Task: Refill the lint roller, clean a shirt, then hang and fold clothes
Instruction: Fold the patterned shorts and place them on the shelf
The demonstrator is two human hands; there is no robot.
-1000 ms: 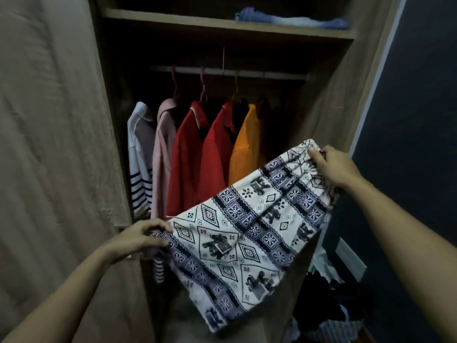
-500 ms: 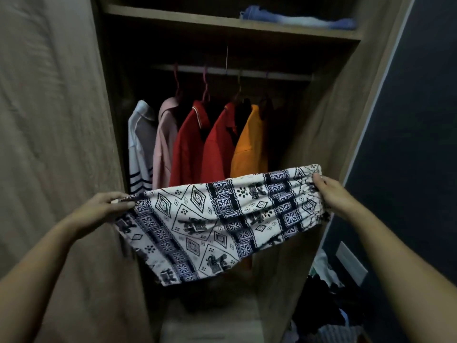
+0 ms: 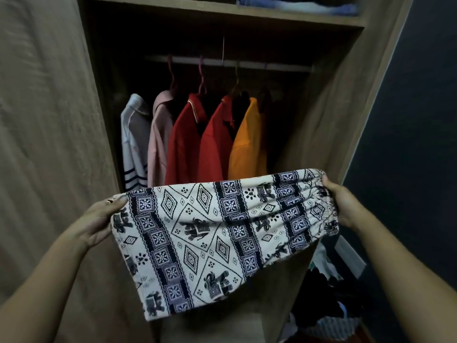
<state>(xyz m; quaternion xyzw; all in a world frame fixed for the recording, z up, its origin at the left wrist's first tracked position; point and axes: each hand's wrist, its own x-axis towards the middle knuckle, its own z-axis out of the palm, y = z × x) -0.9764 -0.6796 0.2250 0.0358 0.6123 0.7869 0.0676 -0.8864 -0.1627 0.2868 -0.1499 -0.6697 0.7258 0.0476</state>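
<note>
Up front, a person's two bare hands held a cream patterned garment w/ dark blue elephant and diamond print, stretched wide in front of an open wooden wardrobe. Left hand was closed on the garment's left top corner, thumb on the front; right hand was closed on the gathered elastic edge at right. Fabric hung down below the top edge, longest at lower left. Behind it, on a rail, hung shirts left to right: white striped shirt, pink shirt, two red shirts, orange shirt. Blue folded cloth lay on the top shelf. Clothes pile sat at lower right, approx. beside the wardrobe.
</note>
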